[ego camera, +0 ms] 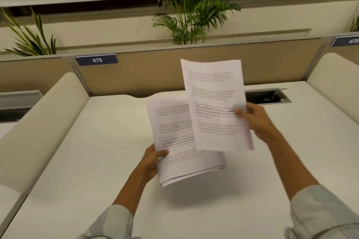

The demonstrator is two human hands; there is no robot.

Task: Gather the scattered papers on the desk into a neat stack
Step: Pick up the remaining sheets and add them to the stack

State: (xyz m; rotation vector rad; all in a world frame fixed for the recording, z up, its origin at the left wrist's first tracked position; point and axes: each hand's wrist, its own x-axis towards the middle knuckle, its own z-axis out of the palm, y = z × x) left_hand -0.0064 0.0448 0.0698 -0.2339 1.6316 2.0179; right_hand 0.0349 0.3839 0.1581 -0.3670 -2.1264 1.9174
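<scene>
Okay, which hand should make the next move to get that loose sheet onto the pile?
Probably the right hand. It pinches the single sheet raised over the stack, already overlapping it. The left hand grips the stack's lower left edge above the desk, so it serves better as the steady base.

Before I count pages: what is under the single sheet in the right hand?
The single sheet overlaps the right part of the stack of papers held by the left hand. The stack's covered text cannot be read; below is bare desk.
</scene>
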